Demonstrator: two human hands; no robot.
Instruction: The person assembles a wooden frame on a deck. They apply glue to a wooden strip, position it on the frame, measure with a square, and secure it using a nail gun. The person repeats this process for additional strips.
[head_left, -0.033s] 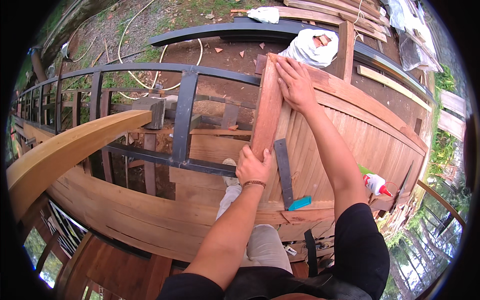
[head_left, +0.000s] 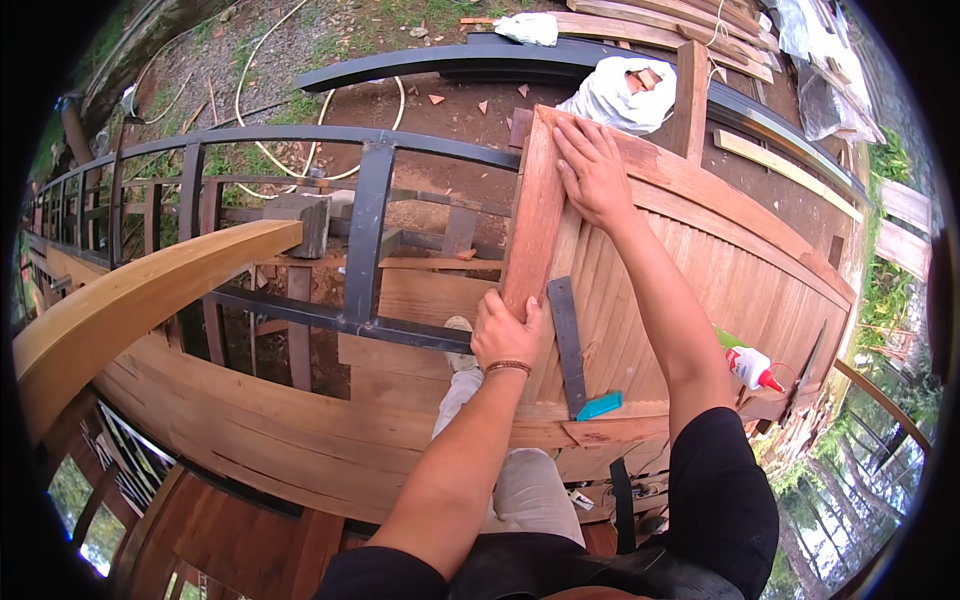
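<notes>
The left hand (head_left: 505, 335) grips the near end of a reddish plank (head_left: 533, 215), fingers wrapped over its end. The right hand (head_left: 592, 172) lies open and flat, palm down, on the plank's far part, pressing it against the slatted deck (head_left: 720, 260). The plank stands at the open edge of the deck, just beside the last laid slat, its far end at the curved rim board (head_left: 700, 180).

Just right of the left hand lies a dark metal square (head_left: 566, 340) with a blue handle (head_left: 598, 405) on the slats. Farther right, a glue bottle (head_left: 748, 365) rests on the deck.

As a judgement: the deck to the right looks covered with slats, and this plank is being seated as the next one. To the left, the black steel frame (head_left: 365, 235) is bare, so much of the span is left to cover.

Against the earlier frame nothing shows as changed: both hands and the plank sit where they were.
</notes>
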